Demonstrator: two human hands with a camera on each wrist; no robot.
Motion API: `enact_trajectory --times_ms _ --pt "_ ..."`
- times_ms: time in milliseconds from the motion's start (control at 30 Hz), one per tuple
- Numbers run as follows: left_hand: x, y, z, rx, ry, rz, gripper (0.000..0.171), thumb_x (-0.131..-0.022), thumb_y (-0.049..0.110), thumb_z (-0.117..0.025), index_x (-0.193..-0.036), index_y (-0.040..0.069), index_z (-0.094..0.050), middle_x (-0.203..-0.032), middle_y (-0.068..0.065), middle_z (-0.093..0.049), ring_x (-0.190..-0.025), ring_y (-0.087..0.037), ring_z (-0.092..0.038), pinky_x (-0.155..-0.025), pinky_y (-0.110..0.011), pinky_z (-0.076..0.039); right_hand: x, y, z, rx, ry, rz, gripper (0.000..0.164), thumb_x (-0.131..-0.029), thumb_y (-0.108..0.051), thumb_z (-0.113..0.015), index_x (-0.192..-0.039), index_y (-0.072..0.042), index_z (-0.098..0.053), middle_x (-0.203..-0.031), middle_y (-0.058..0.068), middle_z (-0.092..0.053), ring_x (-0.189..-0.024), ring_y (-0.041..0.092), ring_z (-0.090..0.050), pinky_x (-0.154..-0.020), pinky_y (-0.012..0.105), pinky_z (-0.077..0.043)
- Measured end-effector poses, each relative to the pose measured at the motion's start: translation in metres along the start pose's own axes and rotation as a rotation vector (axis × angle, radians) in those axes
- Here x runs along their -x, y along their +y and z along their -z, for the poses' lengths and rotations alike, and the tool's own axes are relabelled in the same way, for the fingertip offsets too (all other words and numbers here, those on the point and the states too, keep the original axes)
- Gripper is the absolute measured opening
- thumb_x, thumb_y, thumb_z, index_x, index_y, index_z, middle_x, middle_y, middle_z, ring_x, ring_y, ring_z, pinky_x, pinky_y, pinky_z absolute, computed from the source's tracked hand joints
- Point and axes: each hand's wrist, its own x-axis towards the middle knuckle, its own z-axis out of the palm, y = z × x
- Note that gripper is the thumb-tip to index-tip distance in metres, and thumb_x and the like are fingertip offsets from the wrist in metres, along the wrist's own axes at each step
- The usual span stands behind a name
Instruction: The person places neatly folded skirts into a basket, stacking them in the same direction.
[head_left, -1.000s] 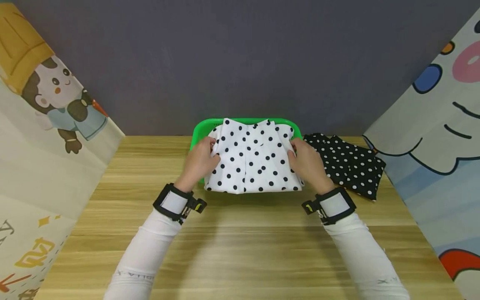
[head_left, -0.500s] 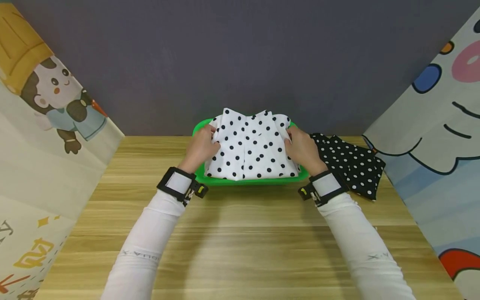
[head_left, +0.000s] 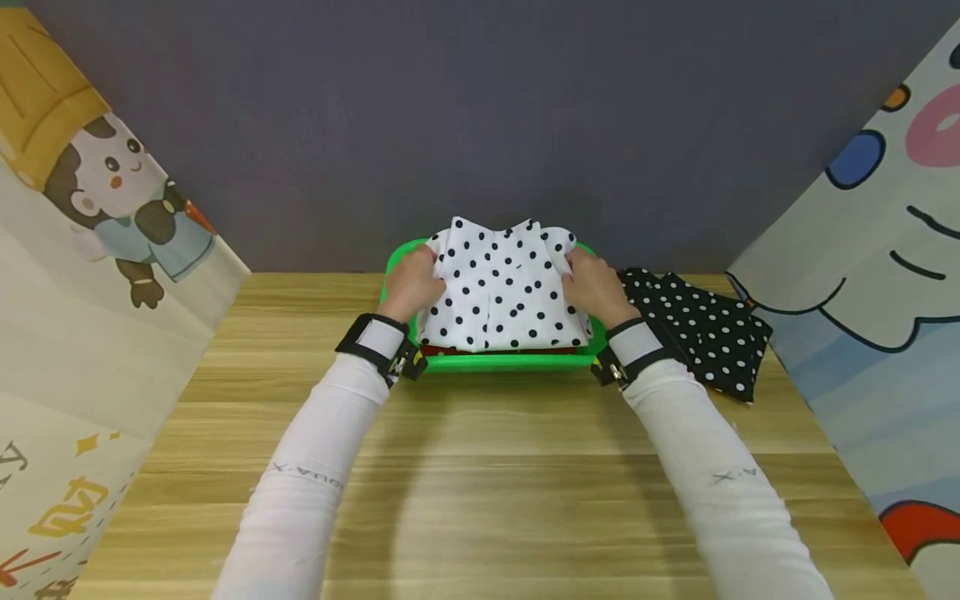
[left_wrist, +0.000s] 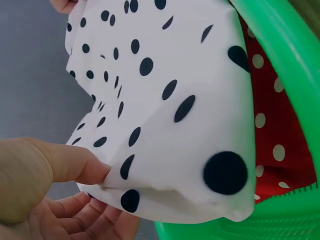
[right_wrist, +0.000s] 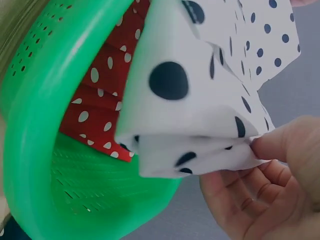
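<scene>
Table (head_left: 525, 500): wood-grained; the basket and a spare cloth are carried on it

Green basket (head_left: 517, 363): placed at the far side of the table; perforated wall shown in the right wrist view

White cloth (head_left: 495, 292): black-dotted, folded, held over the basket with its near edge inside the front rim; whether any of its weight is borne by the contents cannot be told. Handling, as judged: light, soft and limp, not fragile, perhaps slightly smooth. Folds could slide if one layer alone is taken — all layers are best pinched together at both side edges

Black cloth (head_left: 712, 342): white-dotted, laid on the table to the right of the basket

Red cloth (left_wrist: 280, 120): white-dotted, seen inside the basket past the white cloth's edge

Left grip (head_left: 411, 282): nearly closed, thumb above and fingers beneath, the white cloth's left side pinched

Right grip (head_left: 596, 287): likewise closed on the right side. The white cloth is spanned between the two, its front corners extending nearer the wearer and held by neither
</scene>
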Motion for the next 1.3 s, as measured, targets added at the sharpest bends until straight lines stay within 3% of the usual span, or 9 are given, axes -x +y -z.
enact_trajectory --times_ms 400,667,867,1067,1300 --pt "-0.012 0.000 -0.009 -0.075 -0.030 0.028 0.029 -0.078 0.004 -0.055 -0.107 0.003 -0.051 -0.090 -0.011 -0.056 -0.076 -0.026 -0.055 -0.058 -0.033 -0.045 -0.013 -0.002 -0.007 0.048 -0.111 -0.080 0.028 -0.092 -0.013 -0.041 -0.113 0.003 -0.048 -0.096 0.019 -0.056 -0.080 0.031 -0.055 -0.068 0.040 -0.045" --pt "-0.016 0.004 -0.015 -0.115 -0.058 0.059 0.016 -0.079 0.004 -0.053 -0.095 0.005 -0.052 -0.086 -0.011 -0.055 -0.074 -0.025 -0.055 -0.055 -0.032 -0.044 -0.020 0.003 -0.012 0.090 -0.167 -0.099 0.016 -0.089 -0.010 -0.042 -0.097 0.000 -0.051 -0.084 0.014 -0.051 -0.073 0.028 -0.048 -0.065 0.036 -0.038" --pt "-0.016 0.004 -0.020 -0.151 -0.093 0.071 0.023 -0.081 0.006 -0.052 -0.104 0.001 -0.053 -0.092 -0.013 -0.057 -0.077 -0.026 -0.056 -0.058 -0.033 -0.046 -0.021 0.003 -0.017 0.105 -0.186 -0.075 0.008 -0.087 -0.009 -0.044 -0.083 -0.004 -0.049 -0.073 0.009 -0.046 -0.064 0.022 -0.044 -0.056 0.031 -0.034" --pt "-0.017 0.003 -0.022 -0.165 -0.125 0.085 0.029 -0.083 0.007 -0.051 -0.111 0.000 -0.053 -0.096 -0.014 -0.058 -0.078 -0.026 -0.055 -0.060 -0.033 -0.046 -0.020 0.000 -0.021 0.104 -0.175 -0.073 0.012 -0.084 -0.007 -0.045 -0.073 -0.008 -0.042 -0.067 0.006 -0.039 -0.059 0.021 -0.039 -0.054 0.029 -0.031" --pt "-0.022 0.000 -0.025 -0.188 -0.164 0.115 0.021 -0.083 0.008 -0.052 -0.103 0.003 -0.056 -0.096 -0.013 -0.058 -0.079 -0.025 -0.055 -0.060 -0.033 -0.045 -0.022 -0.004 -0.025 0.053 -0.254 -0.107 0.021 -0.082 -0.003 -0.043 -0.065 -0.011 -0.033 -0.057 0.001 -0.028 -0.047 0.016 -0.037 -0.046 0.026 -0.032"
